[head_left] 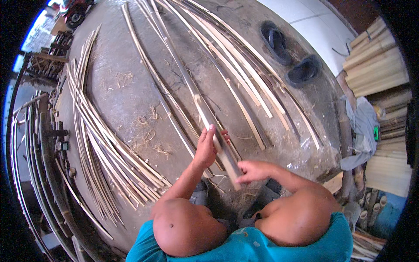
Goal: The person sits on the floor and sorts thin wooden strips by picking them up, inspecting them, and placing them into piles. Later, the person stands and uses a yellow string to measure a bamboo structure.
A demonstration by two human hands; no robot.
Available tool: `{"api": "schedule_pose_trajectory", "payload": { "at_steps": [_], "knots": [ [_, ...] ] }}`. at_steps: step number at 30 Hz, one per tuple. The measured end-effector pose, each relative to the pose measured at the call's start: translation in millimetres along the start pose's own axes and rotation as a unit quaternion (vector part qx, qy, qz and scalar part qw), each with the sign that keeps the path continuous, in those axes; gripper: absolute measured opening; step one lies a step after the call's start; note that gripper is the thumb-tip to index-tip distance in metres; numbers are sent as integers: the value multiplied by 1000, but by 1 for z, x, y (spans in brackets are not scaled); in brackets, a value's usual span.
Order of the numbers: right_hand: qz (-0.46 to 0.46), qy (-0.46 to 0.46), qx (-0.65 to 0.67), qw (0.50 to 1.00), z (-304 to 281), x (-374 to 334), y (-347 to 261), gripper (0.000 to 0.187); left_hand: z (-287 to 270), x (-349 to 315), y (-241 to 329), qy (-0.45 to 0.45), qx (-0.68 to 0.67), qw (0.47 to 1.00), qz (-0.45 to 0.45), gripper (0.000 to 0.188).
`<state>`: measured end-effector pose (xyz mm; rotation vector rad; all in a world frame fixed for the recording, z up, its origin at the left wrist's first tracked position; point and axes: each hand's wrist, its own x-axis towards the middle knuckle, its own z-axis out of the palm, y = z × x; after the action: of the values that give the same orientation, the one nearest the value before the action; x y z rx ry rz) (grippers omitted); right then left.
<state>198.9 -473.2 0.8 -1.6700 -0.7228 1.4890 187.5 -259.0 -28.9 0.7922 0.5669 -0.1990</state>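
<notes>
A long split bamboo strip (204,111) runs from the far floor up toward my lap, its near end wide and slightly blurred. My left hand (208,146) is wrapped around it partway along, thumb on top and fingertips showing at the right side. Close to the near end, my right hand (253,171) is closed against the strip's right edge, with its fingers curled in. Whether a tool is also in that hand cannot be made out. Other bamboo strips (168,109) lie on the floor just left of the held one.
Bundled bamboo strips (102,144) spread over the concrete floor at left, more strips (257,87) at right. Fibre shavings (146,135) lie between. Black sandals (303,70) sit far right, near a grey cloth (360,131) and stacked bamboo slats (377,61). Dark poles (39,174) line the left side.
</notes>
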Motion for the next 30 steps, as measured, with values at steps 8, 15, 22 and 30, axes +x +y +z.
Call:
{"api": "schedule_pose_trajectory", "payload": {
  "at_steps": [8, 15, 22, 30],
  "knots": [
    [-69, 119, 81, 987, -53, 62, -9, 21, -12, -36, -15, 66, -25, 997, -13, 26],
    [-140, 253, -69, 955, -106, 151, -66, 19, -24, -64, -11, 66, -27, 997, -27, 24],
    [-117, 198, -377, 897, -140, 192, -140, 24, -51, -85, 4, 82, -19, 996, -31, 24],
    [-45, 229, -507, 830, -186, 276, -202, 36, -76, -97, -13, 60, -7, 998, -18, 22]
  ]
}}
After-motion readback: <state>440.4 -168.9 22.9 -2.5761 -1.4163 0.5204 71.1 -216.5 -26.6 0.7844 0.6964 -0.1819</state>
